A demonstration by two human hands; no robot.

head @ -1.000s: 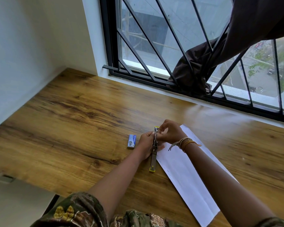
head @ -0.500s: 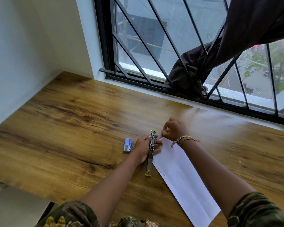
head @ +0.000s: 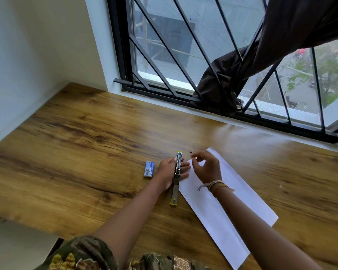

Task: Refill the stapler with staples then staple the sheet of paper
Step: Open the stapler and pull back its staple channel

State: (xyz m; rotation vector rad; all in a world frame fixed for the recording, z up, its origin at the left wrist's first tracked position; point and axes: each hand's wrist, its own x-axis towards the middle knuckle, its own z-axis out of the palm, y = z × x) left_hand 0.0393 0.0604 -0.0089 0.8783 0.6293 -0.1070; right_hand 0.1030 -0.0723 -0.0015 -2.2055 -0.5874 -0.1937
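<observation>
The stapler (head: 176, 184), a long metal one with yellow ends, lies swung open flat on the wooden table (head: 86, 152). My left hand (head: 168, 171) grips it around the middle. My right hand (head: 206, 166) hovers just right of it over the top of the white sheet of paper (head: 224, 207), fingers loosely curled and apart, with nothing visible in them. A small dark bit (head: 190, 152) lies on the table just beyond those fingertips. The blue staple box (head: 149, 169) rests left of my left hand.
A barred window (head: 183, 55) runs along the table's far edge, with a dark curtain (head: 232, 80) bunched through the bars. A white wall (head: 18, 75) bounds the left side. The table's near edge drops off at lower left.
My right hand left the stapler's far end, drew back to the right as a fist, and now its fingers have spread. A small dark bit now shows on the table. My left hand keeps its grip.
</observation>
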